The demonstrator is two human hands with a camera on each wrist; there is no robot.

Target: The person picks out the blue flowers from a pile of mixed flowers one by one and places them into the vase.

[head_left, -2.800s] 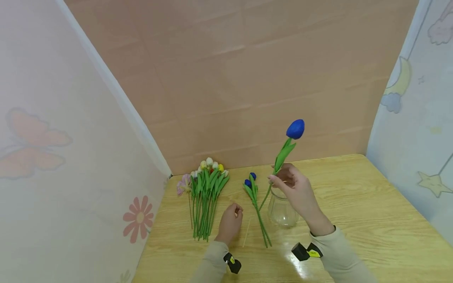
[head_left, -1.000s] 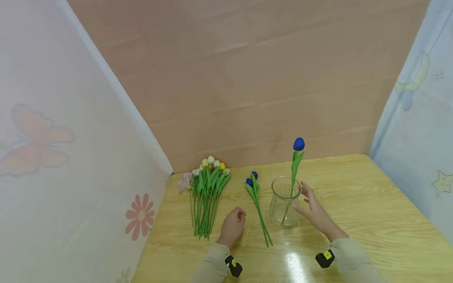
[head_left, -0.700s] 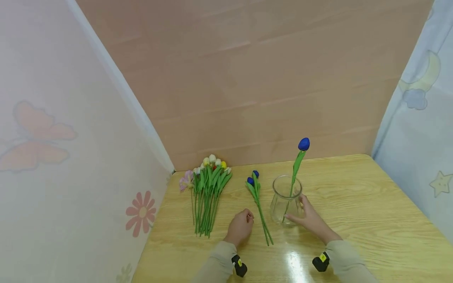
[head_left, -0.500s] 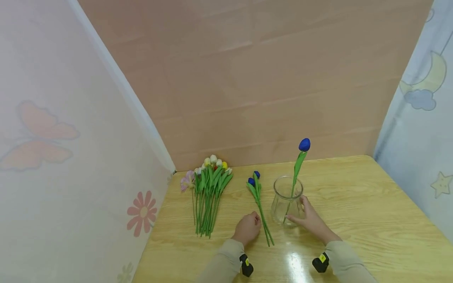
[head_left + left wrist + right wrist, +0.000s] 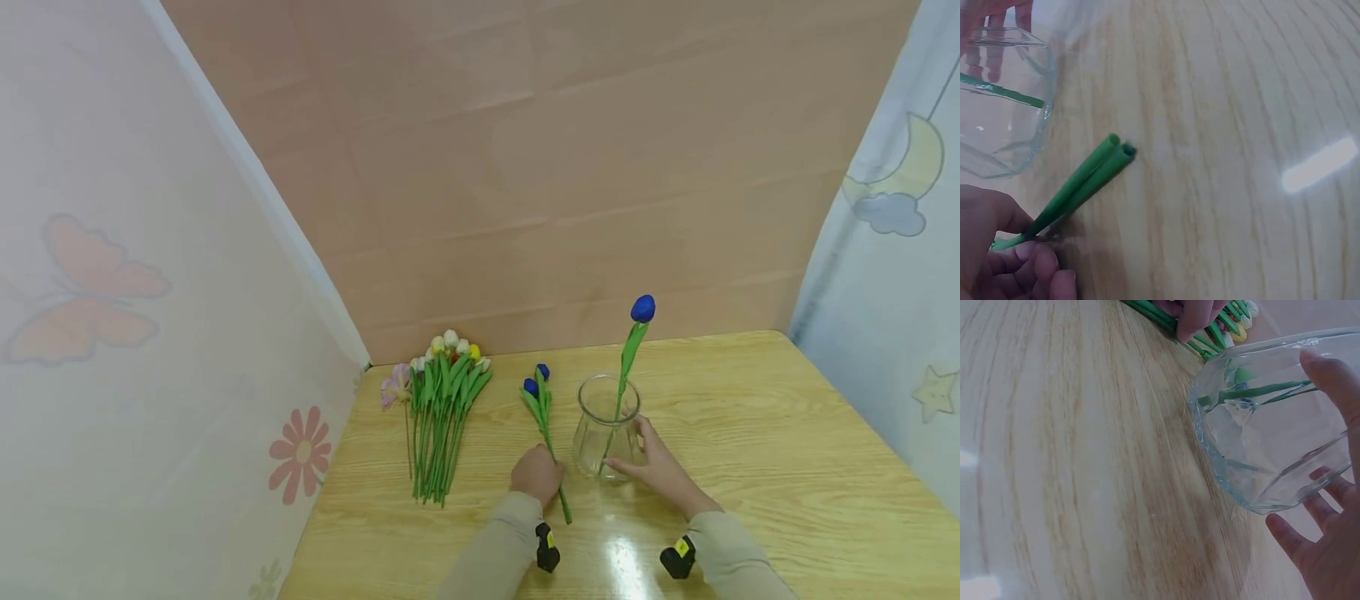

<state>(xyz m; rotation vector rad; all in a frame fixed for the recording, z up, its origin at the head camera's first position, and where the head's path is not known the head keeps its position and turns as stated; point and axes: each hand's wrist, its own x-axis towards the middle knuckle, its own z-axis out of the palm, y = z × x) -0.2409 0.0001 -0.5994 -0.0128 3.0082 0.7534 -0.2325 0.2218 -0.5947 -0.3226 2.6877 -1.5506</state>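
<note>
My left hand (image 5: 537, 473) pinches the lower stems of two blue tulips (image 5: 545, 410) that lie on the table. In the left wrist view the two green stem ends (image 5: 1085, 178) stick out past the thumb and curled fingers. My right hand (image 5: 663, 471) holds the clear glass vase (image 5: 588, 437) by its right side. In the right wrist view the thumb (image 5: 1329, 378) lies on one side of the glass and the fingers on the other. One blue tulip (image 5: 632, 346) leans to the right inside the vase, its head well above the rim.
Left of the hands lies a bunch of white, yellow and red tulips (image 5: 442, 417), stems toward me. A pink-purple flower (image 5: 396, 385) lies beside it. The wooden table (image 5: 750, 433) has printed panels left and right and a brown backdrop behind.
My right hand has lowered the single blue tulip into the vase, let it go and taken hold of the glass. My left hand has moved right and grasped the two tulips' stems.
</note>
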